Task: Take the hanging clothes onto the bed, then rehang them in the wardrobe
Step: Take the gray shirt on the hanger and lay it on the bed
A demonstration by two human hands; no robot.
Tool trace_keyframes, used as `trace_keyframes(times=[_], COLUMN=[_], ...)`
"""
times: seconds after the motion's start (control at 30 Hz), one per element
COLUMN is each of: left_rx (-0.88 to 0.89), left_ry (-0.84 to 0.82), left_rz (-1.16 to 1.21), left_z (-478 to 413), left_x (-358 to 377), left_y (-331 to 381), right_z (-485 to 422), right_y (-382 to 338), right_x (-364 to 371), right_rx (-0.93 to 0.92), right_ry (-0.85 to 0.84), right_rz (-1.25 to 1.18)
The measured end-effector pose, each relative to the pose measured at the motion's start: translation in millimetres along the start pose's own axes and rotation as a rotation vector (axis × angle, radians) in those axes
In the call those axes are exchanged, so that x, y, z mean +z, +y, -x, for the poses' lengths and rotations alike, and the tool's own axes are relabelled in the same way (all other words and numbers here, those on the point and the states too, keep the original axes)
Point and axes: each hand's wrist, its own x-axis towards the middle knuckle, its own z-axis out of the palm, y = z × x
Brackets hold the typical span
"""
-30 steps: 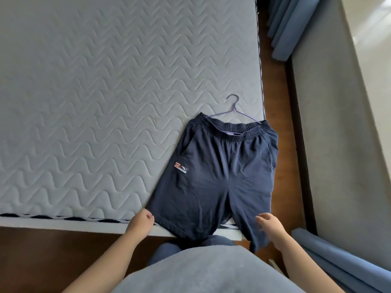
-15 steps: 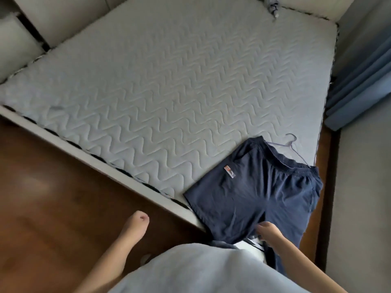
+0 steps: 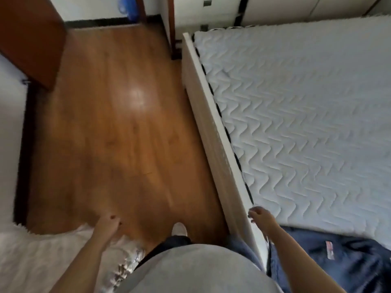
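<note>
Only the head view here, looking straight down, and it was pretty blurry. The navy shorts [image 3: 349, 265] lay in the lower right corner of the frame, on the near end of the mattress [image 3: 296, 123], with a small red and white label [image 3: 330, 250] facing up. One edge of them hung over the pale bed frame [image 3: 211, 127], which ran diagonally from top centre down to the bottom.

The right hand [image 3: 261, 216] hovered over the bed frame's edge just above the shorts in the picture. Its fingers were relaxed and slightly apart, holding nothing, and it wasn't touching the shorts. The left hand [image 3: 109, 224] hung at lower left over the wooden floor [image 3: 105, 123], with the fingers loosely curled and nothing in them as far as the blur let me tell.

Bottom centre was the person's grey top [image 3: 190, 269], with one light shoe [image 3: 179, 229] poking out above it. A fluffy white rug [image 3: 42, 261] filled the lower left corner, and a brown wooden panel [image 3: 31, 39] stood at upper left.
</note>
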Motion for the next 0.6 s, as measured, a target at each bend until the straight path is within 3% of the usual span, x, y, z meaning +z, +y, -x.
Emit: trace_keyframes(times=[0.1,0.27,0.37,0.6], left_rx=[-0.084,-0.188,-0.208,-0.143], left_ry=[0.056,0.105,0.091,-0.089], left_rz=[0.154,0.26,0.285,0.075], left_z=[2.0,-12.5,-45.6,-121.6], left_x=[-13.1,-14.5,-9.2,-1.0], left_y=[-14.2,5.4,51.7,226.9], right_z=[-15.7,-48.8,-82.5,-165.1], right_y=[-57.3,-129.9,-168.2,-289.8], right_x=[-0.3,-18.6,-34.7,-69.5], right_rx=[-0.058,0.005,0.069,0.195], right_ry=[-0.019,-0.071,-0.086,-0.144], right_rz=[0.091,0.118,0.043,0.004])
